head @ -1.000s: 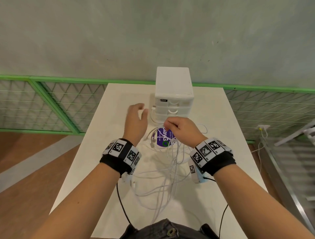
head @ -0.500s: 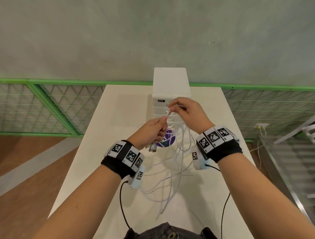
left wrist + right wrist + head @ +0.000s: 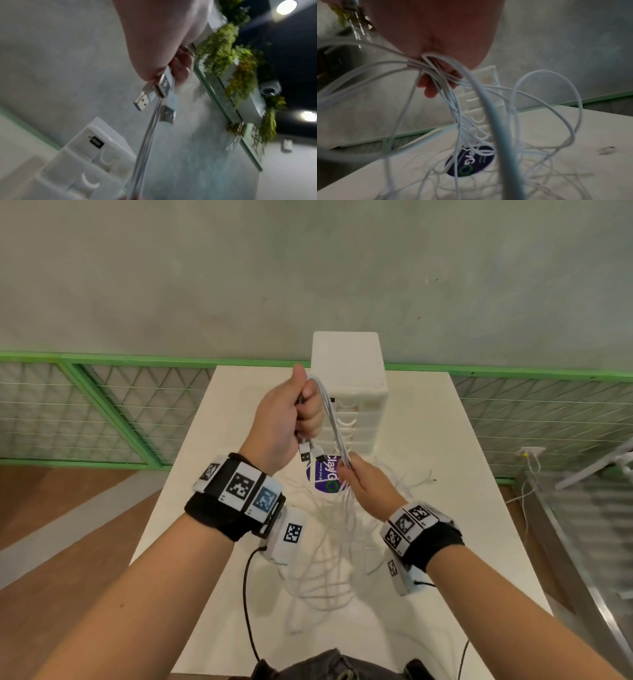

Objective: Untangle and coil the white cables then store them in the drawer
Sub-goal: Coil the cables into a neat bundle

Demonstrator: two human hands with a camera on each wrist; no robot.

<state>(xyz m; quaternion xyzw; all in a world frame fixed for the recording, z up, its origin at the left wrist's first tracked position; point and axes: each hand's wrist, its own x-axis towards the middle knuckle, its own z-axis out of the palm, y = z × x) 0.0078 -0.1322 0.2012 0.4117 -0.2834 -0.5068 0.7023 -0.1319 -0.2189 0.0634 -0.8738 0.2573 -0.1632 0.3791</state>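
Several white cables (image 3: 334, 419) run taut between my two hands above the table. My left hand (image 3: 301, 412) is raised in a fist and grips their plug ends; silver USB plugs (image 3: 154, 94) stick out below the fist. My right hand (image 3: 356, 477) is lower, to the right, and pinches the same bundle (image 3: 436, 75); tangled loops (image 3: 329, 559) hang from it down onto the table. The white drawer unit (image 3: 352, 392) stands at the table's far edge behind my hands, all drawers shut.
A purple round sticker (image 3: 325, 477) lies on the white table (image 3: 445, 440) in front of the drawer unit. A green mesh fence (image 3: 102, 405) runs behind the table below a grey wall. Wooden floor lies to the left, a metal ramp (image 3: 582, 542) to the right.
My left hand took hold of the plug ends and rose up toward the drawer unit. My right hand slid down along the cables, pulling them taut between the hands.
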